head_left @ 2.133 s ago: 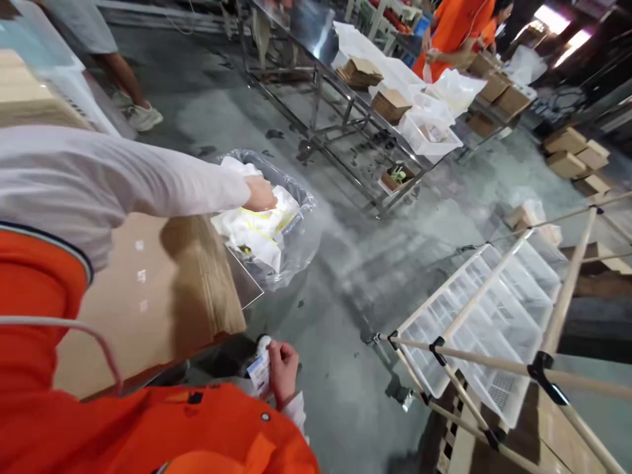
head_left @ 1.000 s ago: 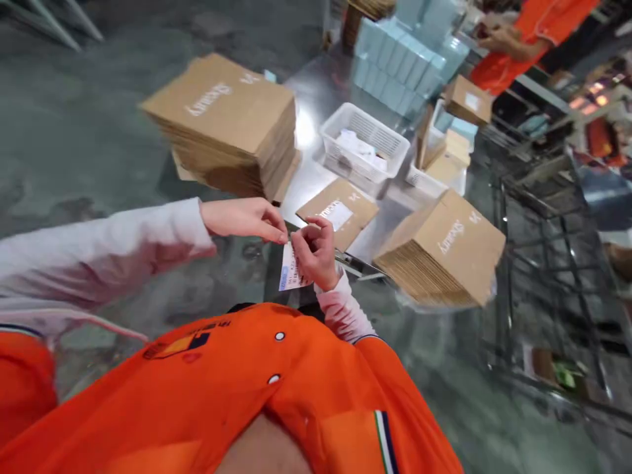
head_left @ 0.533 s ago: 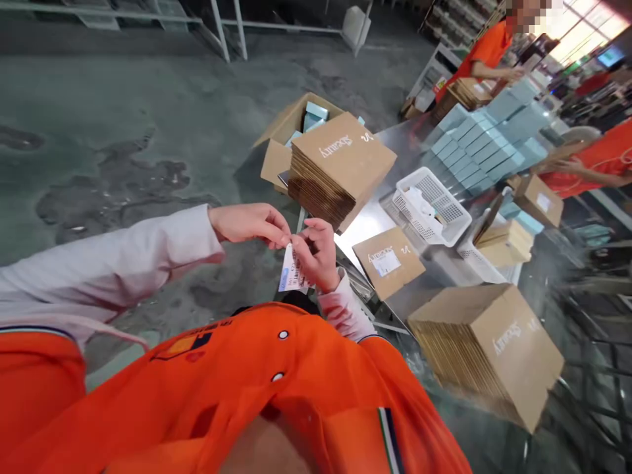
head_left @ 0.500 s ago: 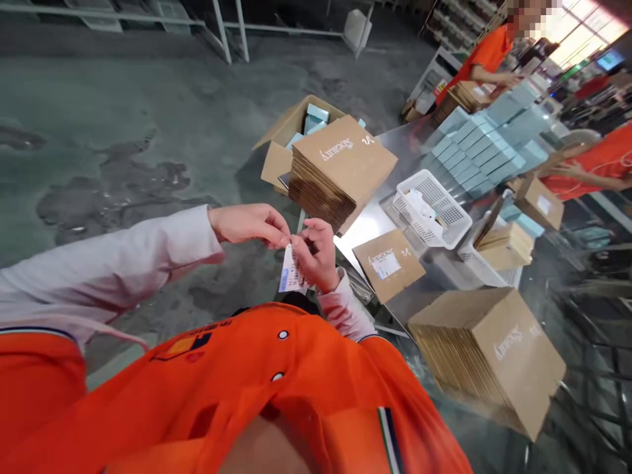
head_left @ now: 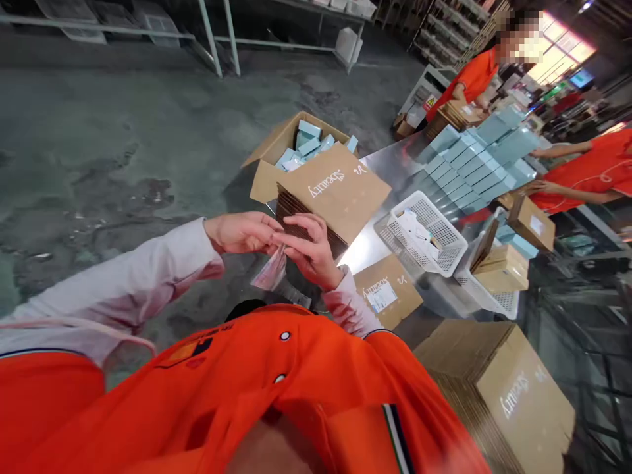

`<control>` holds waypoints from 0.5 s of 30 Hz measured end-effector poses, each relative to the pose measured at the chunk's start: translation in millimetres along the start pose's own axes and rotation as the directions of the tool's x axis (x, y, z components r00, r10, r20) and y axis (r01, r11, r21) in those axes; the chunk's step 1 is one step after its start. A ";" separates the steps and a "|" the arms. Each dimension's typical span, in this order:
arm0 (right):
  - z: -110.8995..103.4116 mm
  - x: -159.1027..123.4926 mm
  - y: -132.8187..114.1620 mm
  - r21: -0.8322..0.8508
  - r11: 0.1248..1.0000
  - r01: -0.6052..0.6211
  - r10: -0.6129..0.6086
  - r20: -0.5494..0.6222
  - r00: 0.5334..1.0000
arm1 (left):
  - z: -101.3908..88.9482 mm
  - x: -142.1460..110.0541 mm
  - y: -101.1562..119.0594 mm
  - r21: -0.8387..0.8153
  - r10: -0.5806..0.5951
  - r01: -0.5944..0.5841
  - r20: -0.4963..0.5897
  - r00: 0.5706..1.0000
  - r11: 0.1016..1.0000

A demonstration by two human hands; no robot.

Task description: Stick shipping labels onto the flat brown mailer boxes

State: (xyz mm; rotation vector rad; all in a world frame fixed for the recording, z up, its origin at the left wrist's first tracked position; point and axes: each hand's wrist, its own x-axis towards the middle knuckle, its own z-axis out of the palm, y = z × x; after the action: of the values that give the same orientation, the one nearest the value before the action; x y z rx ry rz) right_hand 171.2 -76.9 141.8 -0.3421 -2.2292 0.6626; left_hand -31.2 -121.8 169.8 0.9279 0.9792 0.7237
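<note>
In front of my chest, my left hand (head_left: 243,232) and my right hand (head_left: 312,251) meet at the fingertips. Between them hangs a small printed label (head_left: 271,271), pinched at its upper end and blurred by motion. My left fingers are closed at the label's top. The right hand's thumb and index finger also close on that end, while its other fingers are half stretched. A thin greyish strip (head_left: 296,295) shows just under my right hand; whether it belongs to the label is unclear. Right of my hands, a flat carton (head_left: 395,309) bearing a white label lies on the metal table.
Stacks of flat cartons (head_left: 340,187) (head_left: 523,395) flank the table (head_left: 368,230). An open box (head_left: 261,181) holds light-blue boxes. White baskets (head_left: 457,253) (head_left: 503,306) hold papers and cartons. More blue boxes (head_left: 469,171) are piled beyond, near two people in orange (head_left: 476,76) (head_left: 587,171).
The label has swung left and turned, so its print no longer reads. My right fingers have uncurled somewhat. The whole scene sits slightly lower as my head moved.
</note>
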 end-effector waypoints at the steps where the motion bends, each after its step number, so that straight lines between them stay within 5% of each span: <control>1: -4.0 3.4 4.1 -0.039 0.999 0.027 -0.026 0.045 0.999 | -4.7 5.2 -0.6 -0.045 0.005 -0.005 0.012 1.000 0.999; 4: -6.3 8.1 15.4 -0.030 0.998 0.061 -0.059 0.055 0.997 | -18.8 18.9 0.9 -0.101 0.026 -0.019 0.069 0.997 0.995; 7: 1.0 9.1 22.7 -0.012 0.999 -0.033 0.031 -0.098 0.995 | -32.9 30.3 8.9 0.074 0.137 -0.147 0.117 0.984 0.986; 12: 8.4 12.4 12.6 -0.132 0.926 -0.354 0.316 -0.243 0.917 | -54.9 55.3 25.1 0.475 0.452 -0.549 0.312 0.836 0.688; 15: 2.9 15.1 -2.6 -0.198 0.852 -0.485 0.421 -0.293 0.859 | -60.9 76.7 20.9 0.437 0.439 -0.580 0.386 0.811 0.688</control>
State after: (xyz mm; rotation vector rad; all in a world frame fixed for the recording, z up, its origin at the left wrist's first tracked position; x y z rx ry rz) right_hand 158.9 -73.5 150.7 -1.0619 -2.0105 0.5240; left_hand -58.9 -28.8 145.1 1.8075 0.6903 0.7802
